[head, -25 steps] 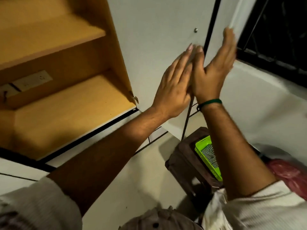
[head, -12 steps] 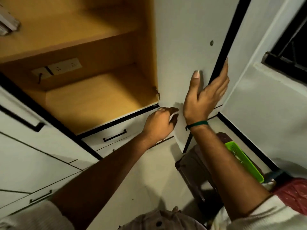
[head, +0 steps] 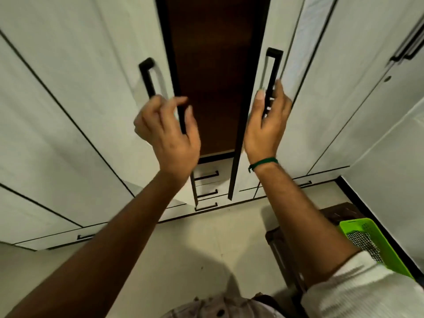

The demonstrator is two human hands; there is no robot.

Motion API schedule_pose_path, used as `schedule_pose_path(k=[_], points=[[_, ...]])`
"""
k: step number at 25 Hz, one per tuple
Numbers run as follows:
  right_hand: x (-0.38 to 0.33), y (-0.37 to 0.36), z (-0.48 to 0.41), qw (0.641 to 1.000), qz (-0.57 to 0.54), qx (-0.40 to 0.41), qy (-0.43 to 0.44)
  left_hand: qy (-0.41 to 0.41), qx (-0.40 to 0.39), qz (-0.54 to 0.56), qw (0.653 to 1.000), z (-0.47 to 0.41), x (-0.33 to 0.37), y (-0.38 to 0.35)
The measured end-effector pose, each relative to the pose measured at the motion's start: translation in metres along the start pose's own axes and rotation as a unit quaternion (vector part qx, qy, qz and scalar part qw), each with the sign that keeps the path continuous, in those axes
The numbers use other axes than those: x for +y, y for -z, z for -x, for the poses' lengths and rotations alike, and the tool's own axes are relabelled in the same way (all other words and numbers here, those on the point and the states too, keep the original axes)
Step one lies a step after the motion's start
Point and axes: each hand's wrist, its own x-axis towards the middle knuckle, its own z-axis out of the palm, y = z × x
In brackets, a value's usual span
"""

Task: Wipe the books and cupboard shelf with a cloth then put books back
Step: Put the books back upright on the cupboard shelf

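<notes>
At twelve o'clock the cupboard (head: 215,76) shows as a dark brown gap between two white doors, each with a black edge; a pale wooden strip, the shelf (head: 215,154), closes the gap at its lower end. Toward eleven o'clock the left door (head: 91,65) carries a black bar handle (head: 146,74); the left hand (head: 167,134) is raised at that bar's lower end, fingers curled and thumb beside the door's black edge; the hand is blurred, and I cannot tell whether it grips bar, edge or nothing. Toward one o'clock the right door (head: 286,24) bears its own bar (head: 273,70); the right hand (head: 263,129) grips it low down, thumb on the gap side, fingers wrapped behind; a green band (head: 263,162) circles that wrist. Below the gap, near the centre, sit white drawers (head: 206,187) with small black pulls. At four o'clock a green basket (head: 353,223) rests on a brown stool (head: 339,211), close to the right forearm; a white sleeve (head: 355,285) covers that arm at five o'clock.
</notes>
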Motion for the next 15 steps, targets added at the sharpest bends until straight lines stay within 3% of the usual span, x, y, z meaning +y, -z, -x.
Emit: schedule_pose_path(k=[2, 4, 6, 9, 15], points=[[-0.004, -0.018, -0.008, 0.999, 0.010, 0.046, 0.019, 0.107, -0.021, 0.082, 0.991, -0.019, -0.022, 0.006], [0.002, -0.021, -0.015, 0.996, 0.013, 0.078, 0.028, 0.157, -0.094, 0.201, 0.962, -0.025, -0.033, 0.005], [0.009, -0.013, -0.020, 0.996, 0.030, 0.074, 0.036, 0.176, -0.114, 0.250, 0.945, -0.023, -0.040, -0.001], [0.008, -0.014, -0.033, 0.996, 0.071, 0.006, 0.051, 0.168, -0.128, 0.238, 0.948, -0.032, -0.047, -0.017], [-0.004, -0.051, -0.070, 0.986, 0.101, -0.133, 0.015, 0.124, -0.248, 0.128, 0.952, -0.080, -0.064, -0.065]])
